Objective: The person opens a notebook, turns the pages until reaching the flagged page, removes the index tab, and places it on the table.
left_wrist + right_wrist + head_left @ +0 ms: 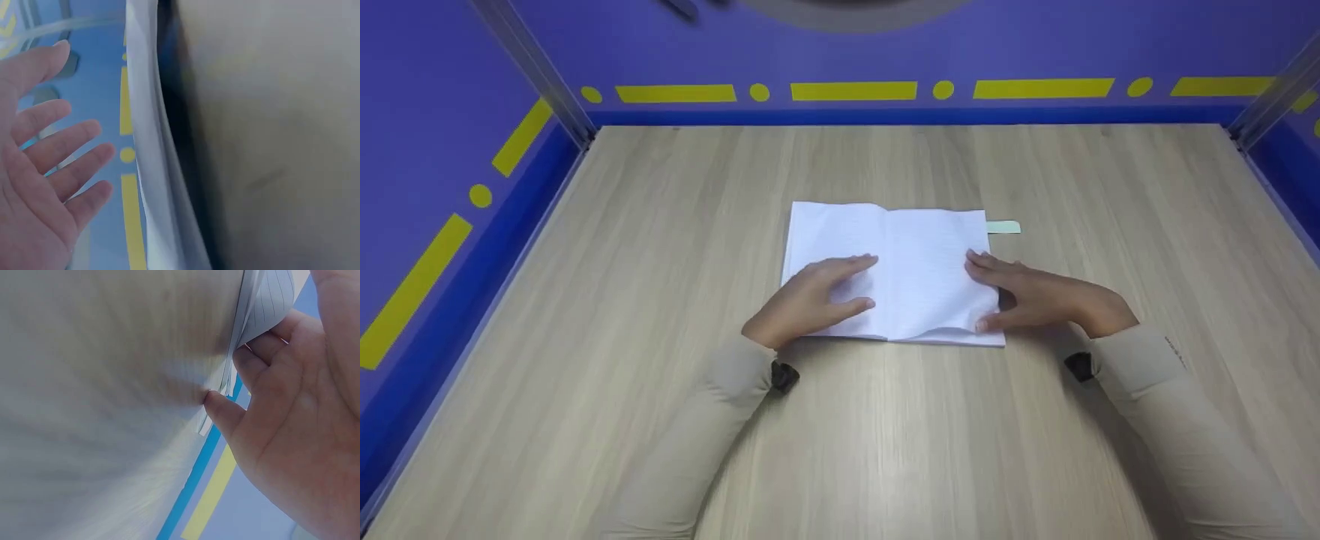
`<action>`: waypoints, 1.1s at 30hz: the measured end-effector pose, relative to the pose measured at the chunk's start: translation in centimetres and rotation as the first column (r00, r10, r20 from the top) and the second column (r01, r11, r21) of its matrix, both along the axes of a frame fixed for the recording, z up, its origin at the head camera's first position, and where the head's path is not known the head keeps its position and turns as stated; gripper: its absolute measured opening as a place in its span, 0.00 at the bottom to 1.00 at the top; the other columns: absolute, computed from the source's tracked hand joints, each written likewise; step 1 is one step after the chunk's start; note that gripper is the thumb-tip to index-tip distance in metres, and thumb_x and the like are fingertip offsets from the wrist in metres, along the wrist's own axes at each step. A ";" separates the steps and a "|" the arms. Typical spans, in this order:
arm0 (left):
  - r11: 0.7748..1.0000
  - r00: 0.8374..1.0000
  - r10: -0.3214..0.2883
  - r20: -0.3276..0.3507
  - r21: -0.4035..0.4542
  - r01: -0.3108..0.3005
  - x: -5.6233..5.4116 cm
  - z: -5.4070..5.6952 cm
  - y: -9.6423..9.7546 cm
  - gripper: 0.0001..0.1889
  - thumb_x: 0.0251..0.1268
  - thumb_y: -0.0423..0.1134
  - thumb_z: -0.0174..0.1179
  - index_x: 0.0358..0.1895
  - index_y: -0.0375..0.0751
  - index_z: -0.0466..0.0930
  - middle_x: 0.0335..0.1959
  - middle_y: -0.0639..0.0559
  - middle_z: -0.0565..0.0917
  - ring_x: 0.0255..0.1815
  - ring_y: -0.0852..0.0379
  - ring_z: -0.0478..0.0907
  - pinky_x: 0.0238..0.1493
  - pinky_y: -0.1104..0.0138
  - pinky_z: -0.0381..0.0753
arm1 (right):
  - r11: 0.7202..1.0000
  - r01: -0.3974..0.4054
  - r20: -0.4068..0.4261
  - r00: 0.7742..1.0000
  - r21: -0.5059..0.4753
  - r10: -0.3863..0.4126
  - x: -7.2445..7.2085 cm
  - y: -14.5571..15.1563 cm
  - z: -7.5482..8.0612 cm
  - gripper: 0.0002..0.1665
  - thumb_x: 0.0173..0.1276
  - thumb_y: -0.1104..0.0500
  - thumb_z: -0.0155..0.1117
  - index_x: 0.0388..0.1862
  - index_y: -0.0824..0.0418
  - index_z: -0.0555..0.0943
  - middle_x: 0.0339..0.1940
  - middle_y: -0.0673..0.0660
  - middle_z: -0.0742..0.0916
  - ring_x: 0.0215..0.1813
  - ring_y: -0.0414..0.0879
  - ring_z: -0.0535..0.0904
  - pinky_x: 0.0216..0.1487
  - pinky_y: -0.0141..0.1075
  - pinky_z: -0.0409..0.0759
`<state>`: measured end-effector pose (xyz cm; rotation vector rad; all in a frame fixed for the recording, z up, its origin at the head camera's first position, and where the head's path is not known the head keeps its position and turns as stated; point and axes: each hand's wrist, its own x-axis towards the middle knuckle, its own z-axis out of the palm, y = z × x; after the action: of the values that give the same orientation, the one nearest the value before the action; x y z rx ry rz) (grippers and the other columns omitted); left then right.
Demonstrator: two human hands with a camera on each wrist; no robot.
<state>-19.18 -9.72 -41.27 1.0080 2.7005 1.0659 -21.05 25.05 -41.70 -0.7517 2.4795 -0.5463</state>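
Observation:
An open notebook (934, 262) with white lined pages lies on the table. My left hand (817, 296) is over its left page, thumb and fingers spread; in the left wrist view, that hand (53, 163) has loosely bent fingers with nothing between them, beside the notebook's edge (160, 146). At the right page's outer edge is my right hand (1027, 292), fingertips on the paper and thumb near the lower corner. The right wrist view shows a lifted, curling page (270, 309) by the fingers of the right hand (281, 405), with the little finger low at the notebook's edge.
A pale green strip (1003, 226) sticks out from the notebook's right side. The wood-grain table (660, 262) is bordered by blue panels (855, 60) with yellow bars and dots, joined by metal posts (536, 67) at the corners.

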 end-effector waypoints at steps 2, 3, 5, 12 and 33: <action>1.000 0.999 -0.021 -0.047 -0.024 0.020 0.3 0.3 1.1 0.28 0.64 0.46 0.62 0.66 0.42 0.71 0.66 0.48 0.74 0.68 0.53 0.70 0.71 0.63 0.65 | 1.000 0.005 0.002 1.000 0.003 -0.005 0.0 0.0 0.0 0.59 0.60 0.34 0.64 0.77 0.61 0.49 0.81 0.57 0.48 0.81 0.54 0.40 0.76 0.58 0.41; 0.999 0.998 -0.029 -0.063 -0.037 0.027 0.5 0.4 1.7 0.28 0.64 0.47 0.62 0.66 0.42 0.72 0.66 0.49 0.74 0.68 0.54 0.70 0.70 0.63 0.66 | 1.000 0.008 0.002 1.000 0.004 -0.008 0.0 0.1 0.0 0.59 0.60 0.34 0.64 0.77 0.61 0.49 0.81 0.57 0.48 0.81 0.54 0.40 0.76 0.58 0.41; 0.997 0.996 -0.050 -0.076 -0.064 0.045 0.7 0.7 2.8 0.28 0.65 0.48 0.61 0.66 0.43 0.72 0.66 0.50 0.74 0.68 0.55 0.70 0.70 0.63 0.66 | 1.000 0.011 0.004 1.000 0.005 -0.011 0.0 0.1 0.0 0.59 0.60 0.34 0.63 0.77 0.61 0.49 0.81 0.57 0.48 0.80 0.55 0.40 0.76 0.59 0.41; 0.985 0.994 -0.109 -0.022 -0.135 0.106 1.0 0.7 6.3 0.26 0.67 0.47 0.59 0.66 0.44 0.72 0.66 0.52 0.75 0.68 0.58 0.70 0.70 0.65 0.66 | 1.000 0.014 0.002 1.000 0.023 -0.014 0.0 0.0 -0.1 0.59 0.60 0.32 0.62 0.78 0.60 0.49 0.81 0.57 0.48 0.80 0.55 0.40 0.76 0.59 0.41; 0.952 0.979 -0.196 0.051 -0.231 0.202 0.4 0.0 10.3 0.20 0.62 0.39 0.63 0.59 0.45 0.80 0.55 0.56 0.83 0.55 0.61 0.80 0.58 0.71 0.76 | 1.000 -0.007 -0.002 1.000 -0.014 0.007 0.0 -0.1 0.0 0.57 0.63 0.36 0.62 0.77 0.63 0.48 0.80 0.60 0.48 0.80 0.57 0.40 0.76 0.60 0.41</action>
<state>-18.74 0.55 -41.30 1.1795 2.5574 0.6995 -21.03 24.95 -41.71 -0.7664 2.4764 -0.5611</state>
